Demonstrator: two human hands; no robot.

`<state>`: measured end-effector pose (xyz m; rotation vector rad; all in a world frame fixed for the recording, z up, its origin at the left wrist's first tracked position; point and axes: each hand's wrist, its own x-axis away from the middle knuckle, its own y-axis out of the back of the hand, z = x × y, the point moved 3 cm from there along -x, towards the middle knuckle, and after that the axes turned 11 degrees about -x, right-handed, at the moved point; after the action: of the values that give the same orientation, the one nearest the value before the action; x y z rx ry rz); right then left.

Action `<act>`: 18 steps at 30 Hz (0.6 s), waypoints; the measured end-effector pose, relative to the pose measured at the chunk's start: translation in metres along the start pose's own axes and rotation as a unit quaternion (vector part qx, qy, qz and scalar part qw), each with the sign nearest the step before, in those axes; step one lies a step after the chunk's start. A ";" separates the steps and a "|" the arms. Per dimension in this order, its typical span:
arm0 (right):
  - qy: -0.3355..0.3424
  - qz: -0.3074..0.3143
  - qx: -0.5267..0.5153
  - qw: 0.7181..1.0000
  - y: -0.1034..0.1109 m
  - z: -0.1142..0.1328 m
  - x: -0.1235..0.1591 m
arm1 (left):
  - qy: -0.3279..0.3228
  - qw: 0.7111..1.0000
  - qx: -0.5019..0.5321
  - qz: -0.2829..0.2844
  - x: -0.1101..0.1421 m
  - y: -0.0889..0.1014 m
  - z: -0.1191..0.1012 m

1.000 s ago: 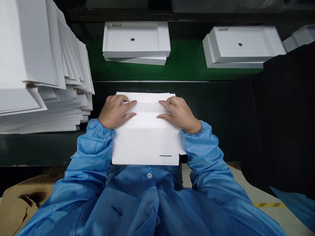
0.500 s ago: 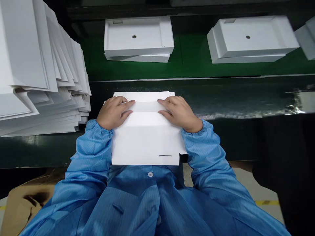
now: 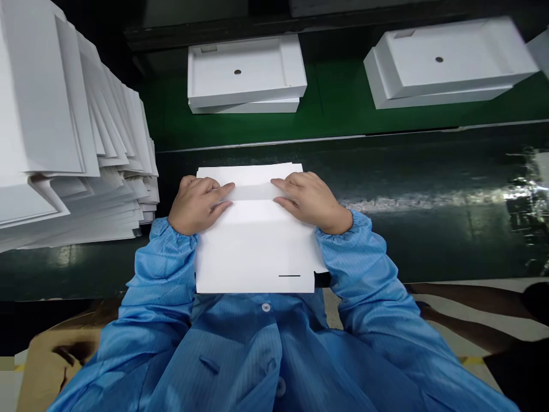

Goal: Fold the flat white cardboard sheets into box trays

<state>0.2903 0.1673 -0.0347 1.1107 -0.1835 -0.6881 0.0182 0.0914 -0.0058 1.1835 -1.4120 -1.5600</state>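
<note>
The white card (image 3: 255, 252) lies at the worktop's (image 3: 429, 240) near edge, the left hand (image 3: 195, 205) and right hand (image 3: 315, 201) unclenched upon it. Likely light, slightly springy and easily creased, it is best held by its side edges.

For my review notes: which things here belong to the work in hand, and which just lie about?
In the work:
- white sheet, under left hand and right hand

Apparently lying about, untouched:
- white stack at left, possibly related
- centre trays
- right trays
</note>
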 end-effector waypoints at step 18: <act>-0.010 -0.004 0.004 1.000 0.005 0.007 -0.009 | -0.043 0.993 -0.055 0.092 -0.038 0.008 -0.047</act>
<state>0.2823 0.1684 -0.0250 1.1130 -0.1978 -0.7062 0.0739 0.1101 0.0091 0.9044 -1.4273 -1.5539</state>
